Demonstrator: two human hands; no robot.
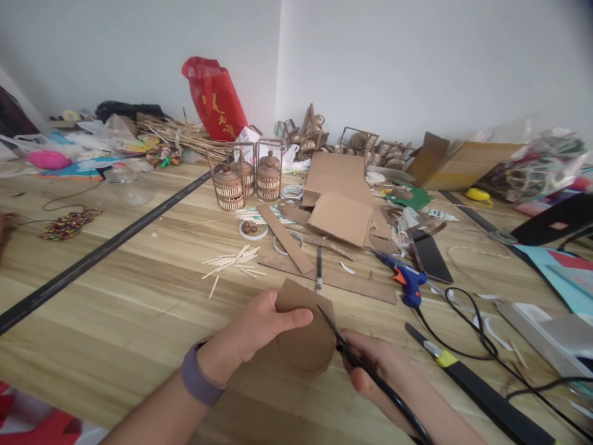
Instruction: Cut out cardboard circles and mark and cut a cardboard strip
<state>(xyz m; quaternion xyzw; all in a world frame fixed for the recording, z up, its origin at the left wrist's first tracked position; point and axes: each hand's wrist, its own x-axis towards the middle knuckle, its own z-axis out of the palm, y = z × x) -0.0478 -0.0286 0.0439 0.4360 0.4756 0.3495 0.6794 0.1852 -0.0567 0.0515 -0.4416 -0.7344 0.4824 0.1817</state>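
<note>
My left hand (259,324) pinches a brown cardboard piece (303,327) with a rounded lower edge, thumb lying across its front. My right hand (380,371) is closed round the black handles of a pair of scissors (345,346). The scissor blades lie against the right edge of the cardboard, along a drawn curve. Both hands hover just above the wooden floor (139,309), near its front. A purple band sits on my left wrist.
Beyond the hands lie cardboard strips (285,238), a pen (319,266), small wooden sticks (234,259), a blue glue gun (404,278) with black cable, a phone (432,256) and a black ruler (477,389). Woven lantern models (250,179), folded cardboard (343,204) and a red bag (215,99) stand farther back.
</note>
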